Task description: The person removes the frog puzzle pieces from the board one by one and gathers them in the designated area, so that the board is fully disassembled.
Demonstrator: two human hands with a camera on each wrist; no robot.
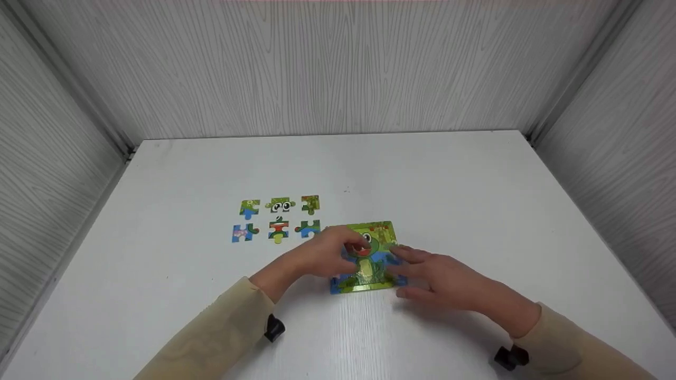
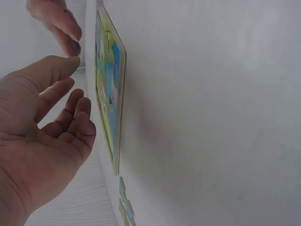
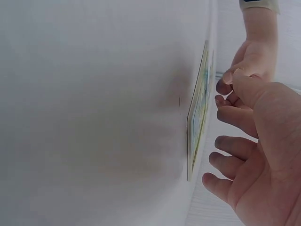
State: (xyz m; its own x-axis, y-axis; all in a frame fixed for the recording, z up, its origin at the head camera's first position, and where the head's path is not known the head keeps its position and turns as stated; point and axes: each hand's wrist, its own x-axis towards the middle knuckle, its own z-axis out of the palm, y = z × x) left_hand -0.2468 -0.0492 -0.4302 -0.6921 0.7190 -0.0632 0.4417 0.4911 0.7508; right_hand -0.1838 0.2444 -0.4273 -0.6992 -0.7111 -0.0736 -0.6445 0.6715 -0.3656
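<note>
A square jigsaw puzzle (image 1: pixel 365 270) with a green frog picture and a pale frame lies flat on the white table. My left hand (image 1: pixel 328 251) hovers over its left side with fingers loosely bent; in the left wrist view nothing shows between the fingers and thumb. From the other side, my right hand (image 1: pixel 449 279) reaches over the right edge. Its fingers are spread and relaxed, with nothing in them in the right wrist view, where the puzzle (image 3: pixel 197 122) appears edge-on. Both hands look slightly raised above the puzzle. Part of the frog picture is hidden behind the left hand.
Left of the puzzle, several loose jigsaw pieces lie in two rows, among them an eyes piece (image 1: pixel 280 205), a red mouth piece (image 1: pixel 278 230) and a pink-and-blue piece (image 1: pixel 244 232). A wood-grain panel (image 1: pixel 338 68) bounds the table (image 1: pixel 449 174) at the back, with more panels at both sides.
</note>
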